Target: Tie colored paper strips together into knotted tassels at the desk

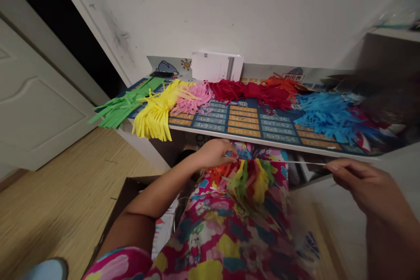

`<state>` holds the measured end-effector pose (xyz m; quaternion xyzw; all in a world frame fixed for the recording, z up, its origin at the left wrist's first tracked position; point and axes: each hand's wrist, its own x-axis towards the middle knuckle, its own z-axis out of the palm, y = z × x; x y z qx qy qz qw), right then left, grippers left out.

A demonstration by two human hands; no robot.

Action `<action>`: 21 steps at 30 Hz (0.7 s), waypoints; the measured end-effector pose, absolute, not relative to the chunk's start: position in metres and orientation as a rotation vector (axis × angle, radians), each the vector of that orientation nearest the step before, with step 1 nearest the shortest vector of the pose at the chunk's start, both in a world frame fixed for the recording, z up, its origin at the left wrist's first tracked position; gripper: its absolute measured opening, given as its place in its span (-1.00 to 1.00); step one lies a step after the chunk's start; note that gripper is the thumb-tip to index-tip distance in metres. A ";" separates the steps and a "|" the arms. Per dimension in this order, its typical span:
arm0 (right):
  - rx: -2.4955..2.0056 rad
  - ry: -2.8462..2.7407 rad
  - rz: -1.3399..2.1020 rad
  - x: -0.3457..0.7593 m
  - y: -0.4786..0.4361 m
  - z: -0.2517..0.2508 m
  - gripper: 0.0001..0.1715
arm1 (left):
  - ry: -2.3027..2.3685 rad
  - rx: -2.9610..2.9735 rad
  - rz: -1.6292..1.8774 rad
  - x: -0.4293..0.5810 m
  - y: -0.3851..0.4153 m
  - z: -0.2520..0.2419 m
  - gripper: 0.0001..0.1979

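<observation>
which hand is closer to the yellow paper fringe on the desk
Left. The left hand is below and to the right of the yellow paper fringe, not touching it; the right hand is much farther off to the right.

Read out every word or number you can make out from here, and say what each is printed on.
"4x9=36": bottom row, left block of the multiplication mat.
"6x9=54": bottom row, right block, same mat.
"6x8=48": row above it.
"6x6=36": top row of that block.
Orange-column entries and the label at the mat's far edge: too blurred to read.
Print on the white box: too small to read.
</observation>
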<state>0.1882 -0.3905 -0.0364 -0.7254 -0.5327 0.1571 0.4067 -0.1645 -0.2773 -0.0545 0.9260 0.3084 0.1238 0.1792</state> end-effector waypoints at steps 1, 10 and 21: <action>-1.884 -1.374 0.419 0.190 -0.393 -0.036 -0.52 | 0.866 2.626 0.328 -0.169 -0.274 -0.053 -0.81; -1.875 -1.569 0.521 0.191 -0.392 -0.035 -0.59 | 0.813 2.679 0.346 -0.184 -0.262 -0.038 -0.82; -1.696 -1.374 0.846 0.188 -0.387 -0.068 -0.51 | 0.668 1.977 0.645 -0.190 -0.263 -0.059 -0.56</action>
